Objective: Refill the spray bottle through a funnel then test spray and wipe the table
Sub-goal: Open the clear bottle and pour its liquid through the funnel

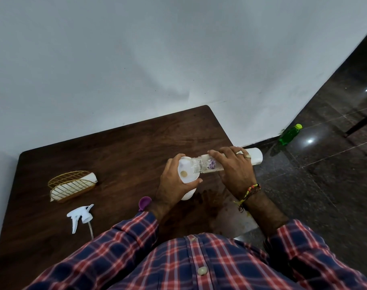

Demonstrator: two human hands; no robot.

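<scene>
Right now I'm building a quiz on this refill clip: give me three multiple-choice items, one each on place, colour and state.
1. Where does the spray head lie?
A. on the table
B. on the floor
C. on the bottle

2. What colour is the loose cap?
A. yellow
B. purple
C. black

3. How is the refill bottle held?
A. upright
B. tipped over the funnel
C. lying on the table

A: it rests on the wood near the napkin holder.
B: purple, beside the left hand.
B: the right hand tilts its mouth over the funnel.
</scene>
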